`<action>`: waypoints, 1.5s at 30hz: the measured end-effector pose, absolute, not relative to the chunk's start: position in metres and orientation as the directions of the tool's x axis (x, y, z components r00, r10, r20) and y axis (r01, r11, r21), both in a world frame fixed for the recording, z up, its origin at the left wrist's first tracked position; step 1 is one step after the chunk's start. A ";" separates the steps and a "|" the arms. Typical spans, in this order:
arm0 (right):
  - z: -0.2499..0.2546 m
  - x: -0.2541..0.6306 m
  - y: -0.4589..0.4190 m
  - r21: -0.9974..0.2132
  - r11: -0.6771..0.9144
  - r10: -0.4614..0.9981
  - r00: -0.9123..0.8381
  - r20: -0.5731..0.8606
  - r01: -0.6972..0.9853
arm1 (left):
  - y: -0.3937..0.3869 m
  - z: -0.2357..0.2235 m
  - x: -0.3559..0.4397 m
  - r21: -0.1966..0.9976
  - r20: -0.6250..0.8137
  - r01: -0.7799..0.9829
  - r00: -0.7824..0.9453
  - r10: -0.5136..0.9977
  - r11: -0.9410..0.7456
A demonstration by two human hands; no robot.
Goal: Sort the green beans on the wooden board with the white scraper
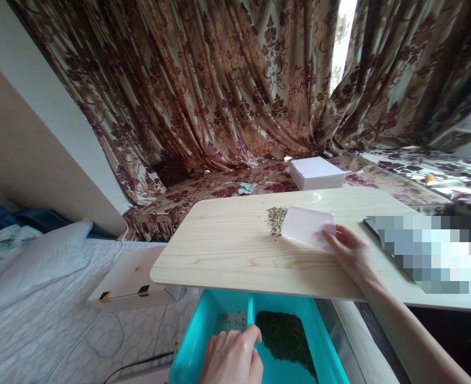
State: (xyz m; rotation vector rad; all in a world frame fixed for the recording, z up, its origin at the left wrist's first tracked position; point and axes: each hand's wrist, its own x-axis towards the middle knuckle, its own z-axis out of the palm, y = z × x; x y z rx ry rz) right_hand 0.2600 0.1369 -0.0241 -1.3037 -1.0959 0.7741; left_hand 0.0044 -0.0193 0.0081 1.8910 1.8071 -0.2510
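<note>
My right hand (pixel 349 248) pinches the right end of a thin white rectangular plate (pixel 308 223) with rounded corners, thumb on top. The plate slants low over the wooden table. Along its left edge lies a small spread of greenish-brown dried bits (pixel 276 220), too small to name. Below the table's front edge, my left hand (pixel 233 358) is over the middle divider of a turquoise bin (pixel 207 309), fingers curled in. What those fingers hold, if anything, is hidden. A dark green heap of fine bits (pixel 285 336) fills part of the bin's right compartment; a few specks lie in the left one.
The pale wooden table (pixel 219 240) carries a dark-edged flat object (pixel 399 250), mostly pixelated, at right. Behind the table sit a white box (pixel 317 173) and a small folded cloth (pixel 246 188). A bed with a pillow (pixel 39 264) and a pale board (pixel 129 277) is at left.
</note>
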 end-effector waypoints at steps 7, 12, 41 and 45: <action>-0.024 0.259 0.138 -0.976 0.166 0.920 0.334 0.205 0.142 | -0.020 0.010 0.005 0.238 -0.461 0.971 0.098 0.882 0.016; -0.023 0.258 0.138 -0.979 0.173 0.935 0.294 0.198 0.109 | -0.020 0.007 0.005 0.227 -0.459 0.974 0.096 0.883 0.012; -0.017 0.260 0.131 -0.972 0.207 0.918 0.322 0.231 0.107 | -0.015 0.002 0.005 0.212 -0.405 0.977 0.078 0.911 0.011; -0.015 0.260 0.130 -0.974 0.206 0.913 0.338 0.227 0.098 | -0.017 0.004 0.007 0.202 -0.394 0.979 0.073 0.916 0.009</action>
